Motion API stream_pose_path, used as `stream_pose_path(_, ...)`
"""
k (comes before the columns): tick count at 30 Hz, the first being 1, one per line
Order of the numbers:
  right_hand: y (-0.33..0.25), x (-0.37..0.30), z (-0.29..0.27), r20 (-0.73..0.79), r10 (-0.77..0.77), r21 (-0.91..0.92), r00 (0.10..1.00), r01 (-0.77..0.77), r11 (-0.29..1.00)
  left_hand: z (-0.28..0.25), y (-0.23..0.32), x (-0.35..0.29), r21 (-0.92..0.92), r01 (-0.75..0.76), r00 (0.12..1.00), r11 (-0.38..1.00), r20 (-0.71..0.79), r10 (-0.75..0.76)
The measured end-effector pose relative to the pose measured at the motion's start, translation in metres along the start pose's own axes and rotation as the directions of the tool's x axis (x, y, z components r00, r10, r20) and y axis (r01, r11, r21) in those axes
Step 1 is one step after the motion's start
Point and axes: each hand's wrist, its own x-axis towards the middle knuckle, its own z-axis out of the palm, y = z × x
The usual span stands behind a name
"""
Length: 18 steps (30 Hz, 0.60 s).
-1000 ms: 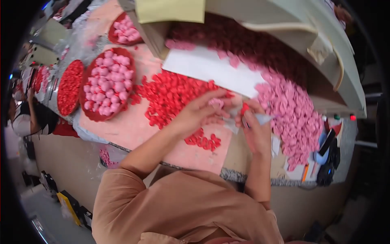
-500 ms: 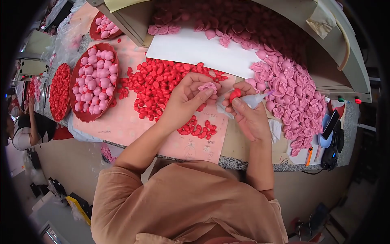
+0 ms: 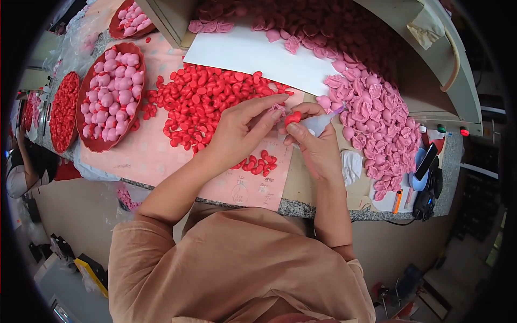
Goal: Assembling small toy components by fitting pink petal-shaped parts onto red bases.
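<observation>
Left hand [image 3: 242,129] was reaching in over the pink mat [image 3: 134,167], forearm angled up and to the right, palm turned inward. Thumb and fingertips were pinched on a small pink piece [image 3: 278,109]. Right hand [image 3: 319,148] sat just beside it, forearm near vertical, fingers curled. It gripped two things: a red piece [image 3: 293,118] at the thumb and fingertips, and a squeeze bottle [image 3: 319,125] tucked behind the thumb, nozzle pointing up and right toward the pink pile [image 3: 377,126]. Couldn't tell whether the red and pink pieces were touching.

Pink piece: pale, thin, ruffled edge, mostly covered by the fingers. Red piece: glossy, rounded. Bottle: translucent whitish body, purple tip. Both pieces were held above the table, near the right edge of the mat.

Red pile [image 3: 199,102] lay left of the hands, small red cluster [image 3: 259,163] below them. White sheet [image 3: 258,56] lay beyond. Crumpled cloth [image 3: 351,166] sat right of the right wrist. Red dish [image 3: 99,146] at far left held pink balls [image 3: 110,97].
</observation>
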Motion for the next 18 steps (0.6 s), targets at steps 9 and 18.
stream_pose_path(9,0.0004,0.0014,0.0038,-0.008,0.01,-0.055,1.0,-0.011,0.998,-0.0019,0.0042,-0.0013,0.026,0.01,0.998,1.0,0.069,-0.012)
stream_pose_path(18,0.0028,-0.0018,-0.0013,-0.003,0.08,-0.106,0.997,-0.08,0.991,0.0033,0.0018,-0.0035,-0.036,-0.02,0.996,0.999,0.09,0.023)
